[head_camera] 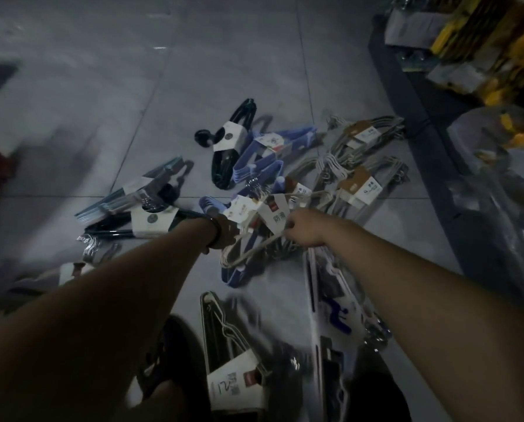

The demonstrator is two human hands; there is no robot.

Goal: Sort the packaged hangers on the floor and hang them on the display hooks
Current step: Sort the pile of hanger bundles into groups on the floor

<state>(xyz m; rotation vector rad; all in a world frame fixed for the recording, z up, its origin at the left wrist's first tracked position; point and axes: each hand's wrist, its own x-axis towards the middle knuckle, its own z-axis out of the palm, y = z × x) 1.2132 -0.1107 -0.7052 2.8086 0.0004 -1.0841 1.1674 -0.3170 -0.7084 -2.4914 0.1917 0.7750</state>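
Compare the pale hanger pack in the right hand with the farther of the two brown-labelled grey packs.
The pale hanger pack is gripped by the right hand; the grey hanger pack lies untouched on the floor. The pale pack's label is white with a red mark; the grey pack's is brown and white. Both are banded bundles of thin hangers.

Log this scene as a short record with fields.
place: tiled floor beside a shelf
right hand: grips white pack
left hand: at the same pack, grip unclear
lying loose: black pack, blue pack, grey pack
image: dim, blurred
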